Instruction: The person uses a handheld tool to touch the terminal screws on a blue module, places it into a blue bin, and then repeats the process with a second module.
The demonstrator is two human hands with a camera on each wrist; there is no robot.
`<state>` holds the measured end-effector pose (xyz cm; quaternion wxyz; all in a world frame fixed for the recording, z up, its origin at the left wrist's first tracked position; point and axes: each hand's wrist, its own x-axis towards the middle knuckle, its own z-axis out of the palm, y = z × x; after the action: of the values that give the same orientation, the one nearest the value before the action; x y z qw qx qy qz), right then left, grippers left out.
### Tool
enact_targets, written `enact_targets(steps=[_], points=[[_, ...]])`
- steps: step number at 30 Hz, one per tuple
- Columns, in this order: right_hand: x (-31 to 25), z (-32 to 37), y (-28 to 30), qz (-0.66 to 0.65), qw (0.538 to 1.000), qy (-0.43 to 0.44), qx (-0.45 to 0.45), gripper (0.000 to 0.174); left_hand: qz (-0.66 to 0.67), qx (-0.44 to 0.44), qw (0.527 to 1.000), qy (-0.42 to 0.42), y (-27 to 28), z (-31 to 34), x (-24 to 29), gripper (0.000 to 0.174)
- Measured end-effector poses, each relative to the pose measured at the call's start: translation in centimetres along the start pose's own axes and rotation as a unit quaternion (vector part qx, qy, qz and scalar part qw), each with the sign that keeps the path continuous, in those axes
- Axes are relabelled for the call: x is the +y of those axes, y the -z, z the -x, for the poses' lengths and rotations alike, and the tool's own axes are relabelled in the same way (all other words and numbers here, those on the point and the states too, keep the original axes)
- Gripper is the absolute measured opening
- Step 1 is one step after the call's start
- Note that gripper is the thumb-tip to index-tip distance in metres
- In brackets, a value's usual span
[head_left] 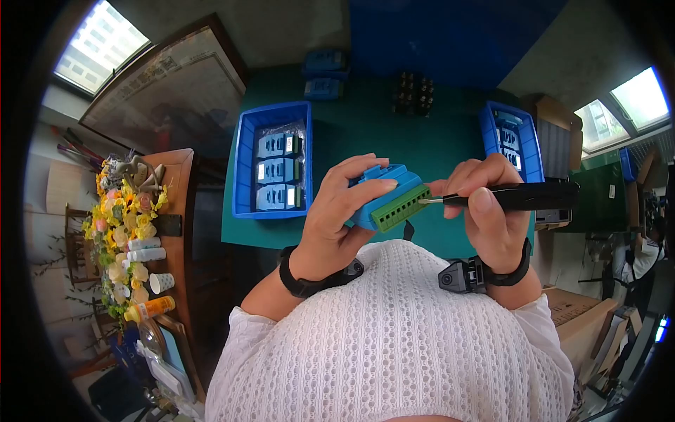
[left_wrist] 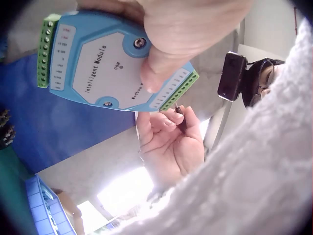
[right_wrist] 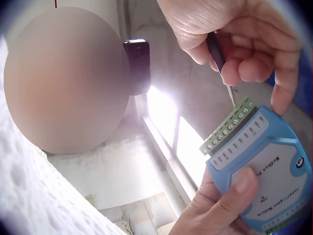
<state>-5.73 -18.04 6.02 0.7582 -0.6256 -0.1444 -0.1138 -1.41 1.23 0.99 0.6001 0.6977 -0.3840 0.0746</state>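
My left hand (head_left: 335,211) grips a blue module (left_wrist: 83,63) labelled "Intelligent Module", with fingers over one face and the thumb on the other. Green screw terminal blocks (head_left: 401,209) run along two of its edges. In my right hand (head_left: 496,211) is a screwdriver (head_left: 520,197) with a black handle, pinched between thumb and fingers. Its thin metal shaft points left, and the tip is right at the green terminal block near one end of the row. The right wrist view shows the screwdriver's shaft (right_wrist: 230,94) meeting the block from above, beside the row of screws.
A blue bin (head_left: 238,162) of similar modules stands left on the green table (head_left: 351,141); another blue bin (head_left: 491,133) is at the right. More modules (head_left: 323,88) and a cluster of small dark parts (head_left: 413,93) lie at the back. Flowers (head_left: 133,232) and cups occupy a side table.
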Motion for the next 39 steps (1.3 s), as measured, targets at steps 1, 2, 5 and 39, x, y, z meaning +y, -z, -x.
enact_targets(steps=[1, 2, 5, 39], points=[[-0.05, 0.03, -0.02, -0.003, 1.0, -0.004, 0.001, 0.019, 0.001, 0.001, 1.0, 0.001, 0.0, 0.0, 0.04, 0.061], [-0.06, 0.03, -0.06, 0.003, 1.0, -0.002, -0.002, 0.019, 0.0, 0.0, 1.0, -0.002, 0.02, -0.01, 0.05, 0.061], [-0.06, 0.02, -0.1, 0.029, 0.999, 0.006, -0.012, 0.019, -0.007, -0.002, 1.0, -0.008, 0.09, -0.08, 0.02, 0.062], [-0.21, 0.27, -0.5, 0.031, 0.999, -0.016, -0.011, 0.018, -0.041, 0.012, 0.999, -0.01, -0.15, -0.1, 0.03, 0.06]])
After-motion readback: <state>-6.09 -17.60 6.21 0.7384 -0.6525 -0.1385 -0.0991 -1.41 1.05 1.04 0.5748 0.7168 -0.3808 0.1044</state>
